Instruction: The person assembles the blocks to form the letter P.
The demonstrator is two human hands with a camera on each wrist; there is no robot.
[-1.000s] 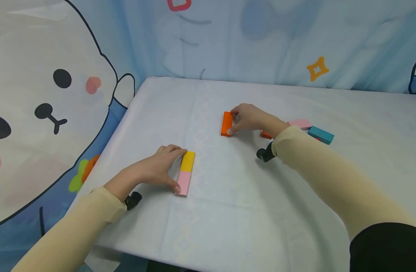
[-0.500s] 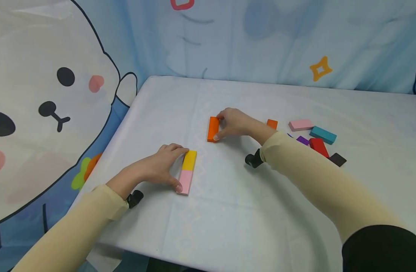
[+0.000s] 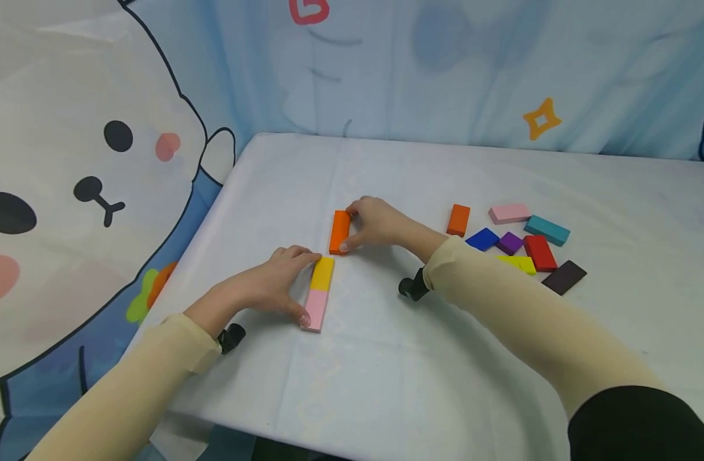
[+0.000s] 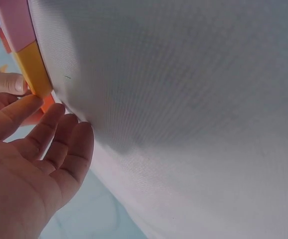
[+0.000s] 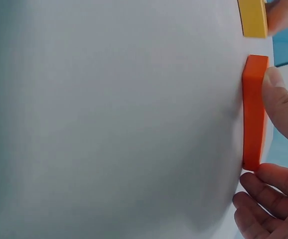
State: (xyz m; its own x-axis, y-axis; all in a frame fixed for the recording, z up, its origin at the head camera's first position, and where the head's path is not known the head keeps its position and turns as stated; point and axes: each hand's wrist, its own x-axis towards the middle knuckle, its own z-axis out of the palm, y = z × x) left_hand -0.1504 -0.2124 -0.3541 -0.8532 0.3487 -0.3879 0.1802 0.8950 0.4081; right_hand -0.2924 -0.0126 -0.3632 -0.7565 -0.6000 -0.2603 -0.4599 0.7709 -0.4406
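Blocks on a white cloth [image 3: 386,384], two hands at work. Head view has the full layout; wrist views give close contact only. Left hand [image 3: 271,282] pinches a two-block row lengthwise: thumb at near end of pink block [image 3: 315,310], forefinger at far end of amber block [image 3: 322,274]. These two blocks touch end to end. Left wrist view adds the forefinger pad on the amber end and the other fingers slightly bent, holding nothing; orange block mostly hidden there.

Right hand [image 3: 381,221] grips orange block [image 3: 340,232] between thumb and forefinger, just beyond the amber end. Head view makes these two look almost joined; right wrist view shows a clear narrow gap. Right wrist view also shows the remaining fingers bent, off the block.

Loose group right of the right hand, laid out only in head view: small orange block [image 3: 458,219], second pink block [image 3: 509,213], teal block [image 3: 546,229], blue block [image 3: 482,239], purple block [image 3: 510,243], red block [image 3: 539,253], yellow block [image 3: 517,263], partly behind the sleeve [image 3: 502,307], dark block [image 3: 564,277].
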